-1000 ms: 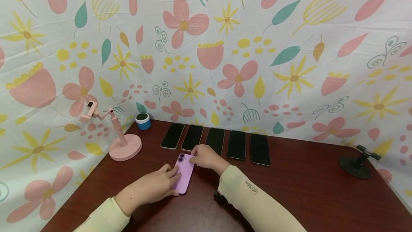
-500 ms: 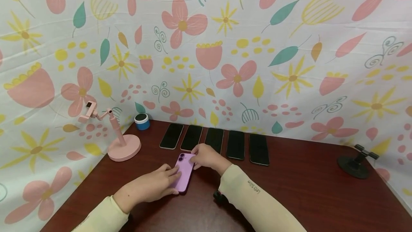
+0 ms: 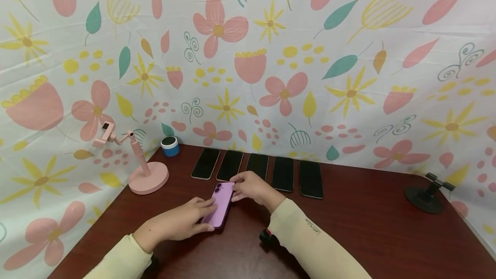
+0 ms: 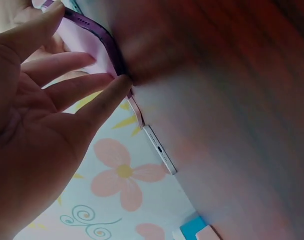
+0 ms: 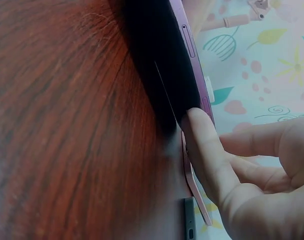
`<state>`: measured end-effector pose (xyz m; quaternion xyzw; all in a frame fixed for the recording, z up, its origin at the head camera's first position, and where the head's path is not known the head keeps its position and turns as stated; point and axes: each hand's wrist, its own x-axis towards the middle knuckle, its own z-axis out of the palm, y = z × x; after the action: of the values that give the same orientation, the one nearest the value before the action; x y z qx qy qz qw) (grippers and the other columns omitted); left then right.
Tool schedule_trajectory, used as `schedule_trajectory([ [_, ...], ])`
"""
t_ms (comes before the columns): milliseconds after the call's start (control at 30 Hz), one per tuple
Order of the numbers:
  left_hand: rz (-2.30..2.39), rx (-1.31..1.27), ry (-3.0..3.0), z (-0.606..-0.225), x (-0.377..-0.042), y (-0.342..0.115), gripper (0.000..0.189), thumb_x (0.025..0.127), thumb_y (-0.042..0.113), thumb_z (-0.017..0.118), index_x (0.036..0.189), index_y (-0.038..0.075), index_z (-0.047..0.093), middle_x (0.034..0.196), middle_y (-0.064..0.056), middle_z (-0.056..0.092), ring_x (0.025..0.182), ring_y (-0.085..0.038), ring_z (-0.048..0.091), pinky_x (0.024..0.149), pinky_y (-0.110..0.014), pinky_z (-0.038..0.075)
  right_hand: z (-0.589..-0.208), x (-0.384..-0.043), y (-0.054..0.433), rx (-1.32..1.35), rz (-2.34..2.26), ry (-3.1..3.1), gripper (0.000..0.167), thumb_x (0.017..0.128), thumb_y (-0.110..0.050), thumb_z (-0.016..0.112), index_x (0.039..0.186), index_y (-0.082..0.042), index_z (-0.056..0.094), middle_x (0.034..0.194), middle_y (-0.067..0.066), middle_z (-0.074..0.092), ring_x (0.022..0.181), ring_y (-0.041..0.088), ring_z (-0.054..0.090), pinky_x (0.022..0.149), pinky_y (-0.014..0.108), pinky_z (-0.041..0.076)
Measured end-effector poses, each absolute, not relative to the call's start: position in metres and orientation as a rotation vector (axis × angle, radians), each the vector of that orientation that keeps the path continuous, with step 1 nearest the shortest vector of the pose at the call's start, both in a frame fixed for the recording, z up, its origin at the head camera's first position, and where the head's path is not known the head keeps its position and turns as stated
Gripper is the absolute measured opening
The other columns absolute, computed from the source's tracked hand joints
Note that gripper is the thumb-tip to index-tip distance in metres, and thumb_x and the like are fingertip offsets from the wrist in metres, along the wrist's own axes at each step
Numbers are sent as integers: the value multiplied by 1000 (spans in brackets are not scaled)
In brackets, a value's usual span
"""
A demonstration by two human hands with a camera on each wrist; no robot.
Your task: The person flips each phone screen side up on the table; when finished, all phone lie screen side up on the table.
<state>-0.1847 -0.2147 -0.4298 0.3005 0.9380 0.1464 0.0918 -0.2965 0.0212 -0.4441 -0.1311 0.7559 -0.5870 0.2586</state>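
A purple phone is tilted up at its right side over the dark wooden table, its back and two lenses facing up. My left hand holds its lower left part, with the thumb at the bottom edge and the fingers reaching across the back to the left edge. At the top right corner my right hand pinches the phone. In the right wrist view the thumb lies against the phone's dark front by the purple side frame. Behind the hands, several dark-screened phones lie in a row, one partly hidden by the right hand.
A pink phone stand stands at the left, and a blue and white jar sits at the back left corner. Far to the right is a black stand. A flower-printed cloth hangs close behind the table.
The right side of the purple phone has risen, and its lower end has shifted slightly away from me. Both hands keep their hold; the right one has rolled a little with the phone.
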Motion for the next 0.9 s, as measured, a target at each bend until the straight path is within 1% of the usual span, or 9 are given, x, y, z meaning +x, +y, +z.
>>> schedule_trajectory([
  [133,524,811,2748,-430,-188,-214,70,103,47,70,153,1,57,167,-22,46,147,-36,49,116,-55,49,-445,-296,23,-353,-1612,2030,40,109,0,54,146,12,56,131,29,65,96,21,75,87,37,66],
  [267,612,721,2734,-431,-189,-211,77,101,57,68,151,0,58,166,-24,46,150,-37,48,118,-57,47,-445,-294,24,-352,-1619,2025,40,109,-1,54,147,11,55,132,29,65,98,22,75,87,36,66],
  [400,703,692,2763,-430,-188,-205,74,102,55,67,144,-6,63,159,-30,52,145,-41,56,116,-59,48,-446,-292,23,-356,-1619,2026,40,109,-1,53,147,11,55,133,29,65,100,23,76,87,37,66],
  [533,763,662,2807,-429,-187,-198,74,100,52,72,140,-10,65,149,-32,60,138,-41,63,111,-59,52,-446,-291,23,-364,-1626,2030,40,109,-1,53,147,11,55,132,29,66,98,23,76,86,36,66],
  [600,765,626,2826,-428,-187,-195,76,97,53,75,140,-9,65,146,-29,65,131,-35,68,107,-57,55,-445,-291,22,-363,-1634,2031,40,108,-1,54,147,11,56,131,29,67,96,22,76,85,35,66],
  [667,771,607,2824,-428,-187,-193,74,96,52,76,139,-8,66,132,-25,74,113,-27,75,97,-50,61,-445,-290,22,-359,-1643,2029,40,108,-1,54,147,12,55,129,29,67,95,21,75,85,35,66],
  [767,783,591,2810,-428,-187,-193,70,96,49,77,141,-4,65,117,-14,78,92,-13,71,83,-38,60,-444,-290,22,-357,-1662,2013,41,108,0,54,147,13,54,129,29,67,97,22,75,85,35,66],
  [833,805,580,2789,-428,-187,-194,69,97,46,76,145,-2,62,110,-9,76,86,-10,66,79,-34,56,-444,-289,22,-355,-1673,2000,42,108,0,54,148,12,54,130,29,66,99,23,75,86,35,66],
  [900,846,560,2761,-427,-187,-195,73,97,44,75,152,0,57,112,-9,75,88,-11,65,79,-33,55,-443,-289,21,-360,-1680,1991,42,108,0,55,149,12,53,131,29,66,102,24,75,87,36,66],
])
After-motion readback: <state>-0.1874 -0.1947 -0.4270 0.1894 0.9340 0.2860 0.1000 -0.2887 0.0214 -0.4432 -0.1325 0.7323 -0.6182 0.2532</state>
